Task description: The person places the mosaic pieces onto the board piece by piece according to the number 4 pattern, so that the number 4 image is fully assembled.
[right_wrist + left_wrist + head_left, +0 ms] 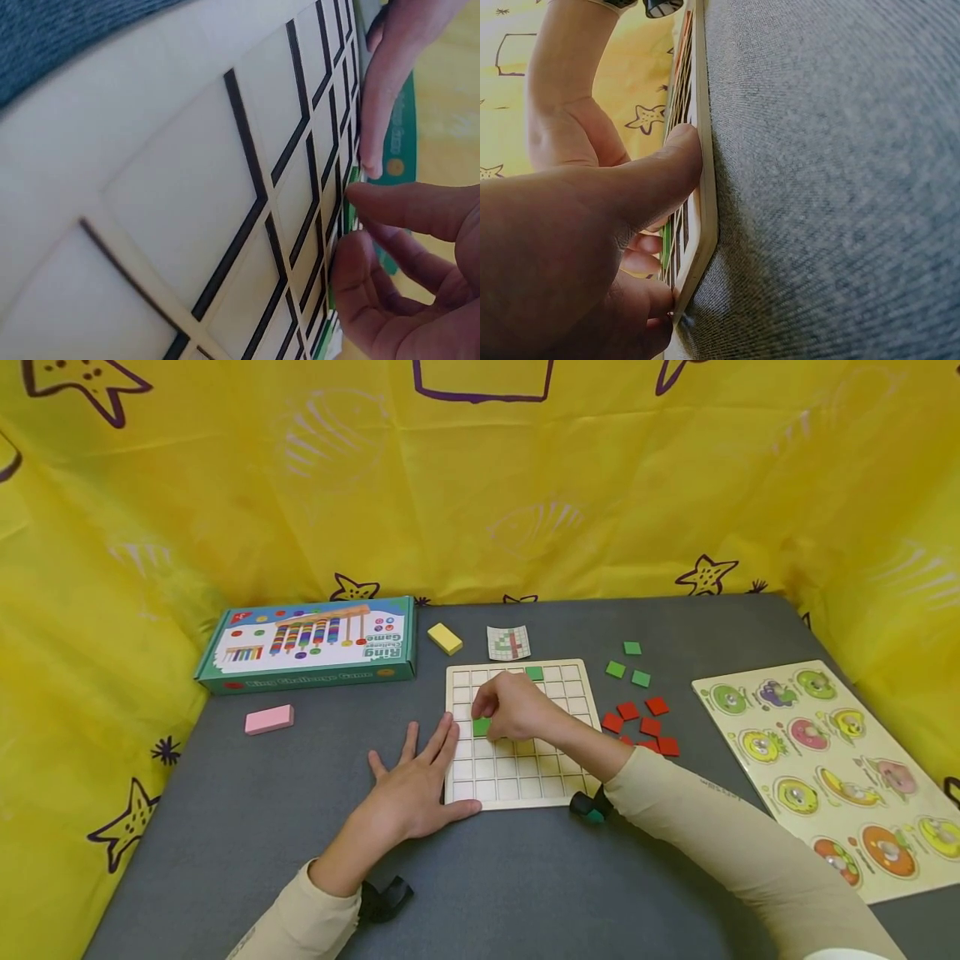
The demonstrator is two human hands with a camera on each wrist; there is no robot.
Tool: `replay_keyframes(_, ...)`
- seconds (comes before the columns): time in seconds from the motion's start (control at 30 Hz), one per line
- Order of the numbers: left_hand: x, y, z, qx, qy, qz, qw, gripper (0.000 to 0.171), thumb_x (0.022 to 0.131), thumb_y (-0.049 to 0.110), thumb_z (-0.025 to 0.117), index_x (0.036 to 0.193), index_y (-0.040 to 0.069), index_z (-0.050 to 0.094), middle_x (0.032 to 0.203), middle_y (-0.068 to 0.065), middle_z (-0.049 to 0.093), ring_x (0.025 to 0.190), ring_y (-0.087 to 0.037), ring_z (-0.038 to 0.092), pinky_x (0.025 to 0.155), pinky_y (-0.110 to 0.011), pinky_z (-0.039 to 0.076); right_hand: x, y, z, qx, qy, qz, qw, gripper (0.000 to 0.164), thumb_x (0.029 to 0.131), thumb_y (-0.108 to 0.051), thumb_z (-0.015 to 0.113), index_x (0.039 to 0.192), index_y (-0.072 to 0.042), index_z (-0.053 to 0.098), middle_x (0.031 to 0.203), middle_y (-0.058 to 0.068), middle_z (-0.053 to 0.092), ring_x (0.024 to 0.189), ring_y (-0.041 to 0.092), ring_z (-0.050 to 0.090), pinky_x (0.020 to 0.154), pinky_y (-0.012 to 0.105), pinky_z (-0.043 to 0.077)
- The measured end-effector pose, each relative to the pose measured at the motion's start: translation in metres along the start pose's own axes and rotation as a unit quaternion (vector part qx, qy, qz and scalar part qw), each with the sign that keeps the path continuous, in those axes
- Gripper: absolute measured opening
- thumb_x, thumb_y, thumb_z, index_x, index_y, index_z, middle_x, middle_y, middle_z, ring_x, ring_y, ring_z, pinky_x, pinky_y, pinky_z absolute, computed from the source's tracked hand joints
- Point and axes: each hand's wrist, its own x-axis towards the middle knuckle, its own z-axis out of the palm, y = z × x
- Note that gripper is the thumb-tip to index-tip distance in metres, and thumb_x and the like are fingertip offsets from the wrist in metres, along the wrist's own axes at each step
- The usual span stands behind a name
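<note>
A pale wooden grid board (pixel 517 787) lies on the grey table. My left hand (pixel 408 789) is spread flat at its left side, fingertips along the left edge and thumb on the near-left corner; the left wrist view shows this thumb (pixel 664 176) on the rim. Over the board's left part, my right hand (pixel 517 706) has its thumb and fingers curled at a green square tile (pixel 481 727), pinching it at a cell. The right wrist view shows the thumb (pixel 420 206) against the green tile (pixel 349 210). Another green tile (pixel 533 673) sits in the far row.
Right of the board lie loose green tiles (pixel 632 648) and several red tiles (pixel 650 727), some behind my right forearm. A pattern card (pixel 508 644) and yellow block (pixel 445 639) lie beyond. A game box (pixel 303 643) and pink block (pixel 269 720) are left, a fruit puzzle (pixel 832 768) far right.
</note>
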Motion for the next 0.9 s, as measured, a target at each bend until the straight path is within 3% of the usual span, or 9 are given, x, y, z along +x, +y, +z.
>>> replay_keyframes(0.43, 0.002, 0.001, -0.002, 0.003, -0.003, -0.001, 1.0000, 0.111, 0.089, 0.070, 0.068, 0.169, 0.020, 0.010, 0.177, 0.003, -0.003, 0.160, -0.047, 0.000, 0.104, -0.092, 0.005, -0.006, 0.004, -0.017, 0.051, 0.001, 0.010, 0.999, 0.028, 0.073, 0.000, 0.085, 0.099, -0.010, 0.081, 0.089, 0.004, 0.073, 0.076, 0.017, 0.065, 0.069, 0.029, 0.053)
replay_keyframes(0.73, 0.002, 0.001, -0.002, 0.003, -0.004, -0.003, 1.0000, 0.110, 0.089, 0.071, 0.067, 0.169, 0.021, 0.010, 0.177, 0.005, -0.004, 0.161, -0.046, 0.000, 0.104, -0.092, 0.004, -0.019, 0.014, -0.037, 0.088, 0.022, -0.008, 0.996, 0.028, 0.081, -0.004, 0.085, 0.108, -0.005, 0.079, 0.106, 0.013, 0.077, 0.092, 0.025, 0.072, 0.079, 0.034, 0.058)
replay_keyframes(0.9, 0.002, 0.000, -0.001, 0.001, -0.003, -0.004, 1.0000, 0.110, 0.089, 0.071, 0.067, 0.169, 0.021, 0.010, 0.177, 0.005, -0.004, 0.161, -0.046, -0.001, 0.105, -0.092, 0.004, -0.027, 0.024, -0.050, 0.110, 0.042, 0.006, 0.993, 0.028, 0.083, -0.006, 0.084, 0.110, -0.006, 0.079, 0.111, 0.015, 0.076, 0.096, 0.027, 0.071, 0.077, 0.035, 0.057)
